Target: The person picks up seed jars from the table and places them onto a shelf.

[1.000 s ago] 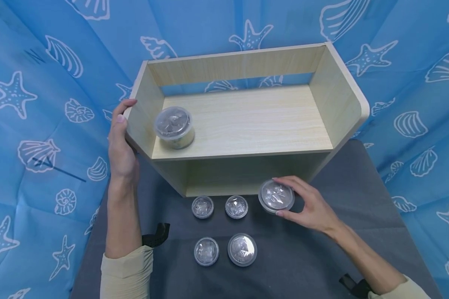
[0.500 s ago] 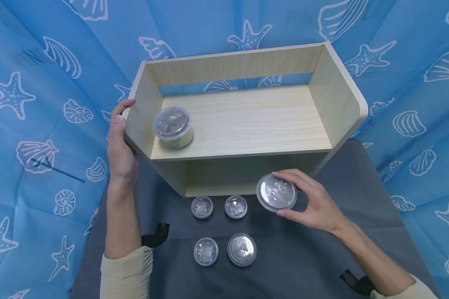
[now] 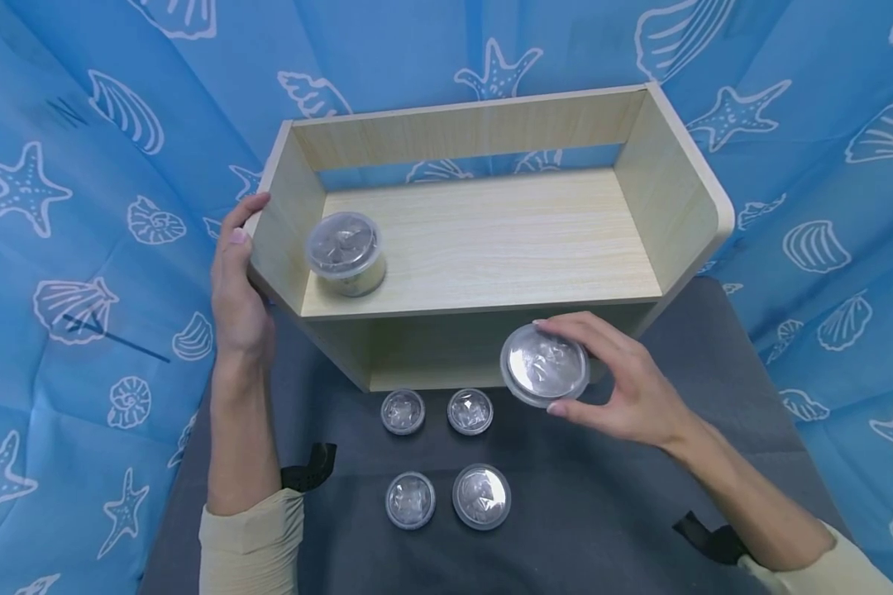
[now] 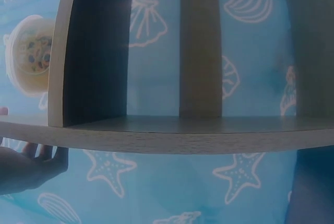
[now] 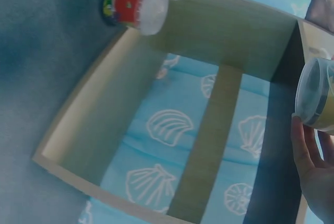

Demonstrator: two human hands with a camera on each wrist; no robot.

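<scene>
My right hand pinches a lidded clear plastic tub by its rim, thumb at the near side and fingers at the far side. In the head view the tub overlaps the lower opening of a pale wooden shelf unit. In the right wrist view the tub tilts at the right edge, fingers around it. My left hand grips the left side panel of the unit. A similar tub with yellowish contents stands at the left end of the upper shelf.
Two small lidded tubs stand in front of the unit on the dark grey cloth. Nearer are a tub and a slightly larger one. A blue seashell-patterned curtain hangs behind and around.
My right hand has lifted the tub up and slightly left, towards the front edge of the upper shelf. My left hand stays on the side panel, and the other tubs have not moved.
</scene>
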